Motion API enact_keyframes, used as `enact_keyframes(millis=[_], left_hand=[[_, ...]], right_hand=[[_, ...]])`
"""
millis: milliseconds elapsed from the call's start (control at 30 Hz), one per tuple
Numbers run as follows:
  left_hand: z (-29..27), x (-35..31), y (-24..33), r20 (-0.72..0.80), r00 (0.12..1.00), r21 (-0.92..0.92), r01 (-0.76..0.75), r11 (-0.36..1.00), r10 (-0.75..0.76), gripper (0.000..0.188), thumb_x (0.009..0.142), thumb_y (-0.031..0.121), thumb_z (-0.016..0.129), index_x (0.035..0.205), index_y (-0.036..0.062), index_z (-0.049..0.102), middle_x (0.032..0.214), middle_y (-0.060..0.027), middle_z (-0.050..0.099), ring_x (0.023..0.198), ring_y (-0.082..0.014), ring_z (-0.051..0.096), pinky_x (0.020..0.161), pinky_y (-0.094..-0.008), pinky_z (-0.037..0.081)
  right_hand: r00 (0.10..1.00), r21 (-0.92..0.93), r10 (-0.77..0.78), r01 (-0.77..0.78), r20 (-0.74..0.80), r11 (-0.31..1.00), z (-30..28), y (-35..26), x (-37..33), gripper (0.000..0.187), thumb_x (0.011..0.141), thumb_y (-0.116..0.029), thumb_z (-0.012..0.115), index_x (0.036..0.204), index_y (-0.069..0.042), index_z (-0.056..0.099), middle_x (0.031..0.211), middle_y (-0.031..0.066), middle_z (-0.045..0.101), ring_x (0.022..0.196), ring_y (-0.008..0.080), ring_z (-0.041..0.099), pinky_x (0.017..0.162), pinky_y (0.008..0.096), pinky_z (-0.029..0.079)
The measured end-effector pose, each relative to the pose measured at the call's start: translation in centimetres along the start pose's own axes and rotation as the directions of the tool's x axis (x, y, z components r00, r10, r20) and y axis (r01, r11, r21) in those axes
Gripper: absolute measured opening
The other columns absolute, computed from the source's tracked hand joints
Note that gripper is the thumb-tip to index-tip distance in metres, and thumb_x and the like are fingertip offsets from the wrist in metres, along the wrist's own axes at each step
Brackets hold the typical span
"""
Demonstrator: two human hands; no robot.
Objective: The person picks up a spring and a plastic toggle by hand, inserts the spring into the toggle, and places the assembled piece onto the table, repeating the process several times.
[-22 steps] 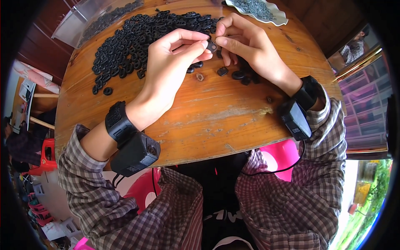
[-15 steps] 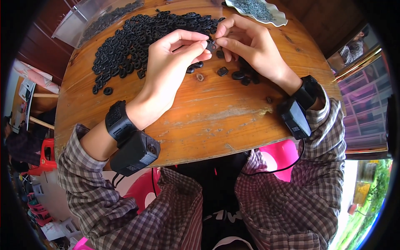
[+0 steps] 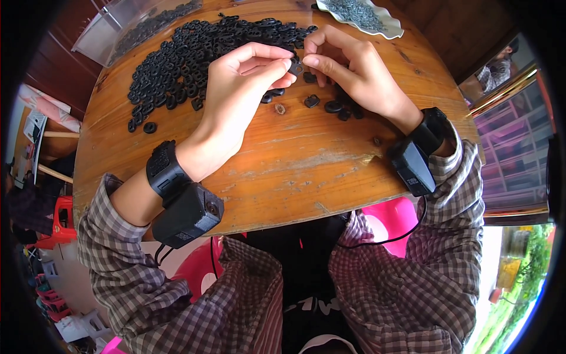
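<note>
Small flat black piece (image 3: 298,68): right at your left fingertips, in the gap between your two hands, over the far part of the brown wooden table (image 3: 283,171).
Your left hand (image 3: 236,94): thumb and index finger pinched closed on that piece, other fingers curled underneath.
Your right hand (image 3: 359,74): thumb and index tips nearly together just beside the piece; can't tell if you've got something tiny in there.
Black heap: big spread of small black ring-shaped parts (image 3: 177,62), beyond and left of your left hand.
Loose bits: a squarish black part (image 3: 312,101) below your hands, plus a few rounded black parts (image 3: 333,107) under your right one.
Wavy dish: white dish with a rippled rim (image 3: 394,30), full of little grey metal-looking bits (image 3: 354,13), far edge.
Clear bin: see-through plastic container (image 3: 93,42), far left, dark stuff inside.
</note>
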State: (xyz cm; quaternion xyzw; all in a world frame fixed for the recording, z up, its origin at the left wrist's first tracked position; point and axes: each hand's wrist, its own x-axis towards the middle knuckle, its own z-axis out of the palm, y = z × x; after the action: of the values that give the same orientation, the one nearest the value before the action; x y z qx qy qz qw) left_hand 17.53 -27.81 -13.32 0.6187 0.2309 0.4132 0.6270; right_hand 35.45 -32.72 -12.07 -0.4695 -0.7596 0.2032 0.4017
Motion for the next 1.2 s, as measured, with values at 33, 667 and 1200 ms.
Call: enact_keyframes(millis=[33, 667, 1200], left_hand=[[0.0, 0.0, 0.0, 0.009, 1.000, 0.010, -0.016, 1.000, 0.016, 0.013, 0.081, 0.004, 0.056, 0.091, -0.0044, 0.058, 0.084, -0.0095, 0.061, 0.075, -0.0129, 0.059, 0.071, -0.0231, 0.048], [0.0, 0.1, 0.0, 0.069, 0.997, 0.082, -0.040, 0.996, 0.035, 0.012, 0.079, 0.004, 0.059, 0.088, -0.0030, 0.060, 0.083, -0.0091, 0.062, 0.073, -0.0129, 0.060, 0.071, -0.0222, 0.048], [0.1, 0.1, 0.1, 0.050, 0.998, 0.043, -0.040, 0.998, 0.037, 0.012, 0.079, 0.003, 0.058, 0.090, -0.0031, 0.060, 0.083, -0.0091, 0.062, 0.074, -0.0131, 0.060, 0.071, -0.0222, 0.048]], right_hand=[[1.000, -0.001, 0.000, 0.000, 0.000, 1.000, 0.0, 0.1, 0.0, 0.010, 0.088, -0.010, 0.051, 0.092, -0.002, 0.048, 0.073, 0.0008, 0.050, 0.060, 0.0053, 0.047, 0.053, 0.0188, 0.040], [0.993, -0.173, -0.109, 0.101, -0.036, 0.980, 0.4, 0.3, -0.2, 0.014, 0.089, -0.014, 0.048, 0.087, -0.001, 0.050, 0.060, 0.0004, 0.044, 0.052, 0.0047, 0.040, 0.047, 0.0205, 0.034], [0.995, -0.117, -0.096, 0.097, 0.019, 0.988, -0.6, -0.2, -0.4, 0.009, 0.082, -0.007, 0.052, 0.087, 0.001, 0.052, 0.068, 0.0016, 0.050, 0.062, 0.0071, 0.044, 0.056, 0.0214, 0.037]])
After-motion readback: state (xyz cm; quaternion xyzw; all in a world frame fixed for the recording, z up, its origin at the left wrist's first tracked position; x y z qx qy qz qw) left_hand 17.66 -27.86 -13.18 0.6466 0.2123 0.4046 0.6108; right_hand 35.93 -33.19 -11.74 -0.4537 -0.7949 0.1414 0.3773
